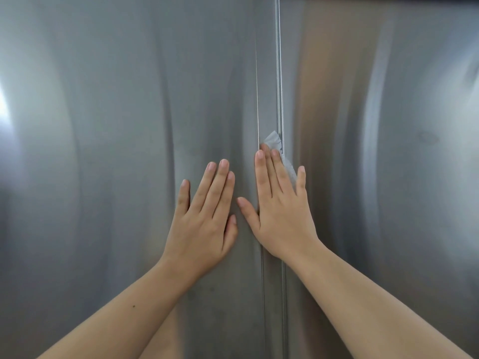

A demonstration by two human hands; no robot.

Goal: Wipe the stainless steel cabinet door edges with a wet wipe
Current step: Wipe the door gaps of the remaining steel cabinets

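Two brushed stainless steel cabinet doors fill the view, the left door and the right door. They meet at a vertical seam near the middle. My right hand lies flat with straight fingers over this seam and presses a white wet wipe against the door edges. The wipe sticks out above the fingertips and beside the ring finger. My left hand rests flat on the left door just left of the seam, fingers straight, holding nothing.
A narrow raised strip runs down between the two doors below my right wrist. Bright reflections show at the far left and far right of the steel.
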